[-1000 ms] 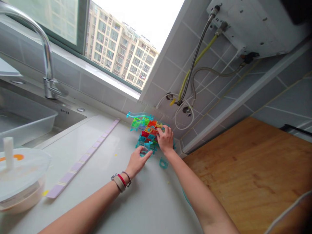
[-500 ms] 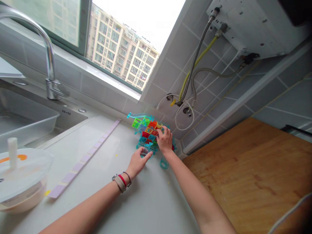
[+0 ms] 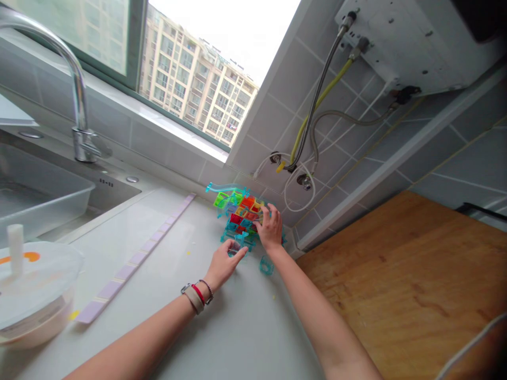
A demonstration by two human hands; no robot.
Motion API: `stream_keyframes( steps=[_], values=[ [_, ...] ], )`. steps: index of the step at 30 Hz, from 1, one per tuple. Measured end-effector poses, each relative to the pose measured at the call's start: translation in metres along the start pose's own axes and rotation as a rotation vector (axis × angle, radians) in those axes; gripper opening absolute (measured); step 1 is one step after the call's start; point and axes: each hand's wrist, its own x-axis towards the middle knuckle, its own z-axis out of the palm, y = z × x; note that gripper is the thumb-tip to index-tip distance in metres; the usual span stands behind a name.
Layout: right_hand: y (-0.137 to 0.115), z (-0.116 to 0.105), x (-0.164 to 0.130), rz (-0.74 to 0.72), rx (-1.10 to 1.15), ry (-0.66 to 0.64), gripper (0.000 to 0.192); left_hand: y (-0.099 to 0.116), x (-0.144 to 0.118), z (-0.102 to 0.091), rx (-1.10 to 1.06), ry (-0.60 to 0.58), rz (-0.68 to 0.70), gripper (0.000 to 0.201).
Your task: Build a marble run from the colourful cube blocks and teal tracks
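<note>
The stack of clear coloured blocks, teal, green, orange and red, stands on the worktop under my fingers. My right hand lies spread on it, shifted slightly right; my left hand still pinches a teal piece.

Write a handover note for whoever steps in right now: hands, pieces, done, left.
Left hand: fingers pinching a clear teal plastic block at the foot of the stack.
Right hand: resting on the right side of the multicoloured translucent plastic block structure, fingers spread, steadying it.
Structure stands on the white countertop in the tiled corner, with a curved teal track piece on top.
One loose teal block lies on the counter beside the right wrist.
Done: several tiers stacked.
Left: the held block looks not yet seated; the loose one is unattached.
</note>
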Motion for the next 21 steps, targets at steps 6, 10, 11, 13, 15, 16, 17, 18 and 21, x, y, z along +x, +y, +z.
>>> stream_keyframes(
  steps=[6,10,11,13,15,16,17,18,21],
  values=[
    [0.004,-0.003,-0.002,0.001,0.073,-0.007,0.059,0.002,-0.001,-0.001,0.010,-0.002,0.001,0.036],
    [0.003,-0.010,-0.005,-0.005,0.098,0.019,0.058,0.003,-0.001,-0.002,0.011,0.005,0.002,0.036],
    [0.003,-0.013,-0.007,-0.003,0.110,0.035,0.056,0.004,0.000,-0.002,0.013,0.006,0.002,0.036],
    [0.000,-0.021,-0.011,0.020,0.155,0.078,0.052,0.003,0.000,-0.003,0.018,0.008,0.000,0.037],
    [-0.006,-0.031,-0.019,0.072,0.252,0.108,0.043,0.002,0.002,-0.003,0.019,0.015,0.001,0.038],
    [-0.011,-0.035,-0.024,0.113,0.329,0.098,0.036,0.001,0.003,-0.003,0.016,0.020,0.003,0.040],
    [-0.016,-0.040,-0.029,0.167,0.426,0.063,0.031,0.000,0.003,-0.003,0.013,0.030,0.006,0.042],
    [-0.021,-0.044,-0.035,0.233,0.539,-0.003,0.030,-0.001,0.004,-0.004,0.013,0.042,0.012,0.045],
    [-0.040,-0.053,-0.053,0.455,0.900,-0.305,0.040,-0.002,0.005,-0.006,0.052,0.075,0.058,0.050]
  ],
)
